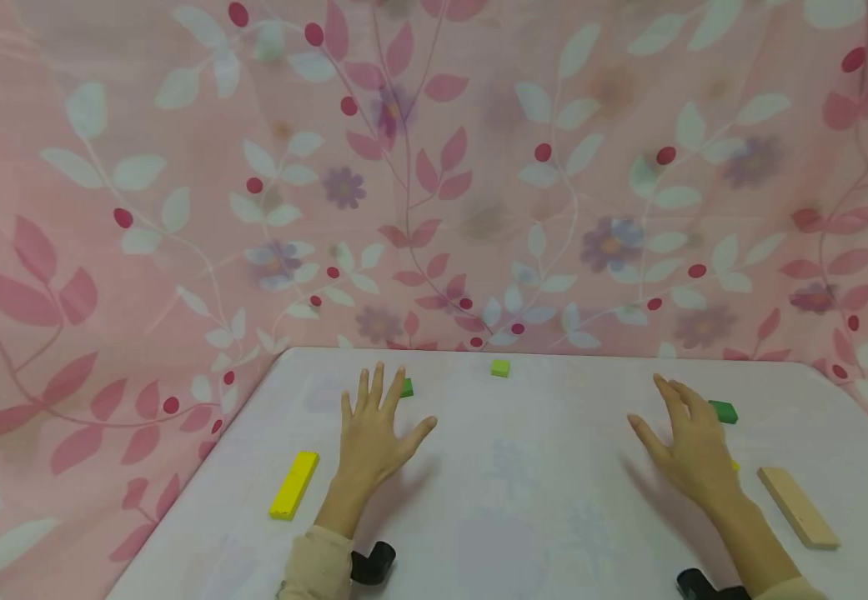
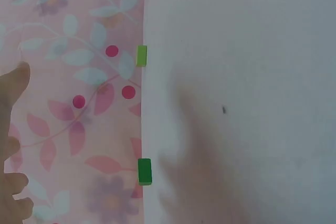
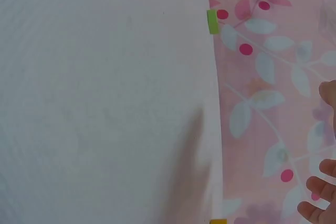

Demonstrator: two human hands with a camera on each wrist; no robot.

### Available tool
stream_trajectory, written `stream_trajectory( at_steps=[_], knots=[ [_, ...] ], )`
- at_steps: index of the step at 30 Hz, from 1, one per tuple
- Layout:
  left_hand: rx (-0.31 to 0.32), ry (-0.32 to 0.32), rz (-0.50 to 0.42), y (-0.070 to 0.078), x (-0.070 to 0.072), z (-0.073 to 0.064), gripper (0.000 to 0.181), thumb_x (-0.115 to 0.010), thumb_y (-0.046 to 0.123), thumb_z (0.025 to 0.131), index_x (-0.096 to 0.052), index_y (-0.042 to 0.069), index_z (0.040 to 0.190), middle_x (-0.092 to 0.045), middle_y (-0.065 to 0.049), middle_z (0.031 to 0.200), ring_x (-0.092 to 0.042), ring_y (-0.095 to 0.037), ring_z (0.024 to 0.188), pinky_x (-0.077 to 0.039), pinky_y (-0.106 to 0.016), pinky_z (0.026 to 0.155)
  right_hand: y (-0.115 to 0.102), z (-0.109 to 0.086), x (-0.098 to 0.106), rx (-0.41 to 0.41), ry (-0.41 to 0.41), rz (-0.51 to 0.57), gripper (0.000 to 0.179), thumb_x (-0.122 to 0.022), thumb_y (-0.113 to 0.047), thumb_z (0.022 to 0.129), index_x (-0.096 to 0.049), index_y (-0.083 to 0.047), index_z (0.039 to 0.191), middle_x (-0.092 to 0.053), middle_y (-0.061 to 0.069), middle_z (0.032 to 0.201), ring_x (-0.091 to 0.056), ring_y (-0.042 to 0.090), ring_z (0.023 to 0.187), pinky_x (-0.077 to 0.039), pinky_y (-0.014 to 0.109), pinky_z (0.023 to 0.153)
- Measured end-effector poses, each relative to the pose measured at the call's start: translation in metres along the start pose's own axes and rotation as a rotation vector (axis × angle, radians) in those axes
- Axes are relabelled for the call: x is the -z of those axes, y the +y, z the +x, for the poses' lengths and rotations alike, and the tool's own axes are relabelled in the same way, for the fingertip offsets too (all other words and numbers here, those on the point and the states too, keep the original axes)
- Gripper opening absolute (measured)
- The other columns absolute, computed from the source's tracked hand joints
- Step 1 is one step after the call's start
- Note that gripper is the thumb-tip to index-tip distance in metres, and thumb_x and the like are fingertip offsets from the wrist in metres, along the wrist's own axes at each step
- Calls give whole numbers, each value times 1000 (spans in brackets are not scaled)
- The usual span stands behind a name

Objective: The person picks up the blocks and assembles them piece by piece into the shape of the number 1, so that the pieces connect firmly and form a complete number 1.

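Observation:
My left hand (image 1: 375, 437) hovers over the left half of the white table, fingers spread and holding nothing. Just past its fingertips is a green block (image 1: 407, 388), partly hidden by them; a long yellow block (image 1: 294, 486) lies to its left. On the right side my right hand (image 1: 692, 450) is also raised with its fingers extended and nothing in its grasp. Beside its fingers sits a dark green block (image 1: 723, 412). A yellow piece (image 1: 736, 466) is mostly hidden behind that hand, and a flat wooden plank (image 1: 798, 507) lies to the right.
A light green block (image 1: 500, 368) sits near the far edge of the white table (image 1: 524, 500), between the hands. Pink floral cloth (image 1: 434, 183) hangs behind the table and along its sides. Black wrist-worn devices (image 1: 373, 563) show at both wrists.

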State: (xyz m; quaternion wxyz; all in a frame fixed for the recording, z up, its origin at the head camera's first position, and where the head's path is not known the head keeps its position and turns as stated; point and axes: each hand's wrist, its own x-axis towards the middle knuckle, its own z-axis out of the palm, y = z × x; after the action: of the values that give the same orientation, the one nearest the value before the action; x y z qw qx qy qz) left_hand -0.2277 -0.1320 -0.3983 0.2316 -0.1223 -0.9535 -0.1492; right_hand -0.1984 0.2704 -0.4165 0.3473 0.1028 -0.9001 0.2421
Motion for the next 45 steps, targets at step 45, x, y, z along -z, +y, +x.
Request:
stream_trajectory(
  at_steps=[45],
  knots=[
    [322,-313,66,-103,52,-63,59,-73,31,76,-55,-4,120,-53,-26,97,-53,-37,85,-51,-54,64,71,-26,49,-204,-365,-122,49,-64,-26,88,-53,15,113,-60,31,95,-57,45,83,-47,57,68]
  ],
)
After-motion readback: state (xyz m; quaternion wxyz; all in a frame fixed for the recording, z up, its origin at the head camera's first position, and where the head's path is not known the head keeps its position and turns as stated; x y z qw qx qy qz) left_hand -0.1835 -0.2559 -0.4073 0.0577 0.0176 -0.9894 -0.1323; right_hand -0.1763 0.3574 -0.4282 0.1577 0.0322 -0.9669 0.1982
